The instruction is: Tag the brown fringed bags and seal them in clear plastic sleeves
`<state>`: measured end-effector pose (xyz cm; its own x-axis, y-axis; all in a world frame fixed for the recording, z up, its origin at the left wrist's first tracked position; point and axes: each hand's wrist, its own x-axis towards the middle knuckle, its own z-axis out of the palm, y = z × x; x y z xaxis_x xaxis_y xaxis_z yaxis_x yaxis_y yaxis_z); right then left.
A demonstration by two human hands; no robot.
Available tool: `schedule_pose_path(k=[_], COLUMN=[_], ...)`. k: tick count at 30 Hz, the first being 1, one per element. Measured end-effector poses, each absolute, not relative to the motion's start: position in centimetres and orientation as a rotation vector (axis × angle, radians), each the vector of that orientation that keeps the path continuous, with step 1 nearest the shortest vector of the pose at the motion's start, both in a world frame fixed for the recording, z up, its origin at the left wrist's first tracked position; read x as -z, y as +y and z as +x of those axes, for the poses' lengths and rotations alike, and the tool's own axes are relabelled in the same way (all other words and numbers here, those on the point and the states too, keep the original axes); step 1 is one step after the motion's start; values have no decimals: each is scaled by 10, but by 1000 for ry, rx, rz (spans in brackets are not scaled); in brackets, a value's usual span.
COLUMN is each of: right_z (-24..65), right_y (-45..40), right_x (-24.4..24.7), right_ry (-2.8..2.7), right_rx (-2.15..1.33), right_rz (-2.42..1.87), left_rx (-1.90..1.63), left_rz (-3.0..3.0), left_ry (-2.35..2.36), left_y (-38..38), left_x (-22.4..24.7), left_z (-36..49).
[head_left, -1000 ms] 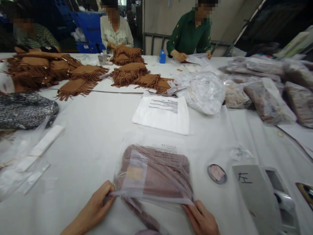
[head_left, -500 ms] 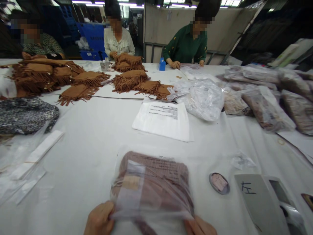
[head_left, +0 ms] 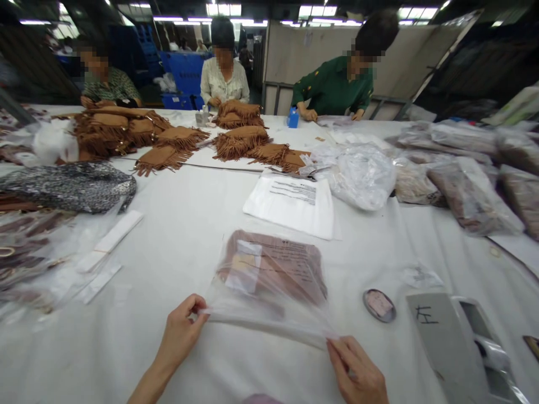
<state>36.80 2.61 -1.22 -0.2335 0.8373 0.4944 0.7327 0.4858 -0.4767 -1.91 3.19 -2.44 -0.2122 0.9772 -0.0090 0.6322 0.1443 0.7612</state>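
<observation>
A clear plastic bag (head_left: 269,328) with dark printing lies flat in front of me. Inside it is a brown bag (head_left: 295,275), with a white slip and a tan tag (head_left: 244,264) showing through the film at its left. My left hand (head_left: 185,320) pinches the left corner of the plastic bag's near edge between thumb and fingers. At the right corner of that edge, my right hand (head_left: 353,365) pinches the film likewise. The near edge is stretched between the two hands.
Beyond lies a stack of white printed plastic bags (head_left: 290,207). Right are a round dish (head_left: 379,306) and a grey device (head_left: 442,336). Brown fringed bags (head_left: 240,140) and crumpled plastic (head_left: 362,174) lie farther off. Several people work across the table; wrapped goods fill the right (head_left: 458,191).
The plastic bag's near edge has been drawn out past the brown bag, whose strap now lies inside the film. Both hands show more fully. The camera view has shifted left.
</observation>
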Motion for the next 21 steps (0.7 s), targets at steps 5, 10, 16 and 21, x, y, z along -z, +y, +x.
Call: schedule_pose_path(k=[5,10,16,21], right_z=[366,352,320,282], right_y=[-24,-54,-93,-94], right_x=[24,30,16,29], right_ry=[-2099,-1978,-2017,-2180], right_rx=[17,255,199,46], right_rz=[-1256,-1390,-1235,-1102], left_rx=[-1017,-1095,-1373,-1361], left_rz=[1518,1465,1419,2101], left_ry=[2129,2261,2315,1690], left_y=[-20,-52,-75,-97], left_x=[32,41,25,31], left_z=[-17,-15,-9,42])
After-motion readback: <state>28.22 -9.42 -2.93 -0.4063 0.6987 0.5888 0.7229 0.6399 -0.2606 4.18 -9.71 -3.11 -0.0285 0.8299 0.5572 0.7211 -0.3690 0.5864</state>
